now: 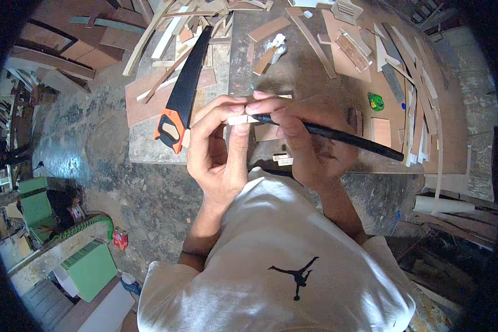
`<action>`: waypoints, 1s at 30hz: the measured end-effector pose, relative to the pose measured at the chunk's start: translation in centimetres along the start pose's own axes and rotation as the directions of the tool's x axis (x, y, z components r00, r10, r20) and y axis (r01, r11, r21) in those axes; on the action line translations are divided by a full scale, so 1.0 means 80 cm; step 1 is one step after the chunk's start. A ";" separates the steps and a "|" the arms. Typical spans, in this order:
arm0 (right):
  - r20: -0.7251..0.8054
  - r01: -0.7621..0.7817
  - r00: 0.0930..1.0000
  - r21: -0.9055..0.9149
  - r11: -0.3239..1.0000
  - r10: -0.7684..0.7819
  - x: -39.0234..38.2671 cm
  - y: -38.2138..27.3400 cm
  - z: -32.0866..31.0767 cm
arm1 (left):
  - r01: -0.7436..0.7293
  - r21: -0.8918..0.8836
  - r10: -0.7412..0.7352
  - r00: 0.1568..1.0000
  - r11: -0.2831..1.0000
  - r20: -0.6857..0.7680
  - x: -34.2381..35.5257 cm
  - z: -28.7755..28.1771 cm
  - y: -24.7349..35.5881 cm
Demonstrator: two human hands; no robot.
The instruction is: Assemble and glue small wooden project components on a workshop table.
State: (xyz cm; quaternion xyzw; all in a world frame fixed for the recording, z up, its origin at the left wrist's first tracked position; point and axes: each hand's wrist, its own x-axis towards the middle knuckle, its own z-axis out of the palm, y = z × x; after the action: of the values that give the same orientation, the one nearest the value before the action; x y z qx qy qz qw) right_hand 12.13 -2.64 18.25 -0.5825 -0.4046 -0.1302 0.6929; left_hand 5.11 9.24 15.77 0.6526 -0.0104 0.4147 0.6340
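Note:
Above the near edge of the worktable, my left hand pinches a small pale wood piece between thumb and fingers. My right hand is closed around a long, black, pencil-like tool. Its narrow tip points left and meets the end of the wood piece, or lies very close to it. The back of the tool sticks out far to the right of the hand. Fingers of both hands come together around the wood and hide part of it.
A handsaw with an orange and black handle lies left of my hands. Wood strips and a green tape measure are on the right. Farther back is a white crumpled container with a flat stick.

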 end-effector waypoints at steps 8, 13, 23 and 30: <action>-0.025 -0.068 0.997 -0.014 0.998 0.068 0.000 -0.003 -0.003 | -0.045 0.075 0.039 0.996 0.996 0.078 0.003 -0.004 -0.004; -0.006 -0.015 1.000 0.033 0.999 0.015 0.003 0.000 -0.007 | -0.057 0.072 0.051 0.995 0.996 0.090 0.004 -0.001 -0.005; -0.021 0.021 1.000 0.035 0.999 -0.020 0.001 0.008 -0.007 | -0.038 0.065 0.033 0.996 0.997 0.077 0.003 0.001 -0.005; -0.014 0.022 1.000 0.025 0.999 -0.021 0.002 0.010 -0.008 | -0.055 0.066 0.051 0.996 0.996 0.068 0.003 0.000 -0.010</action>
State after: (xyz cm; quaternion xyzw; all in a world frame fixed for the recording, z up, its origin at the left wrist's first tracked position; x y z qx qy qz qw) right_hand 13.00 -2.92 17.81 -0.5685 -0.4078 -0.1365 0.7014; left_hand 5.70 9.53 15.27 0.6866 -0.0348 0.4096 0.5997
